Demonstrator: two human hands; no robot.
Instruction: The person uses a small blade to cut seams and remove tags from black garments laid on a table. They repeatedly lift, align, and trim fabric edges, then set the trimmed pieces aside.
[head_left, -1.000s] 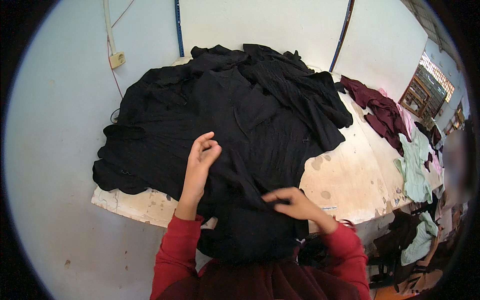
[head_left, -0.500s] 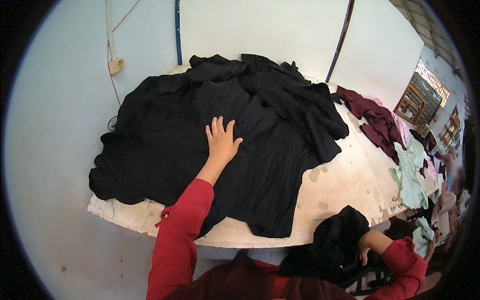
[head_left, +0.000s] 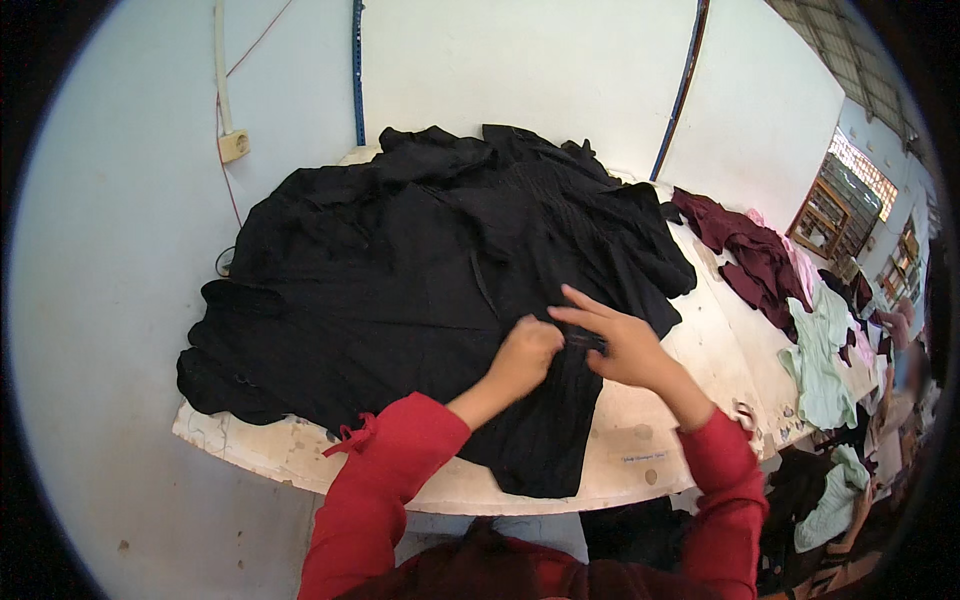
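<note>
A large, rumpled pile of black cloth (head_left: 380, 270) covers much of the pale worktable (head_left: 630, 470). My left hand (head_left: 530, 350) is closed at the cloth's right-hand part, its fingertips bent together; what they pinch, if anything, is hidden. Just to its right, my right hand (head_left: 620, 345) is over the cloth with index and middle fingers stretched out and apart. Under its lower fingers is a dark, blurred patch that I cannot make out. A flap of the black cloth reaches toward the front edge below both hands.
Maroon cloth (head_left: 750, 250), pink cloth (head_left: 800, 270) and pale green cloth (head_left: 820, 370) lie along the right. A wall socket (head_left: 234, 145) is at left, white panels (head_left: 520, 70) behind. Blurred people (head_left: 895, 390) are at far right, beside more garments (head_left: 830, 500).
Half a second ago my left hand lay spread mid-pile and my right was low right at bunched black cloth; now they have come together over the pile, the left closed, the right away from that bunch.
</note>
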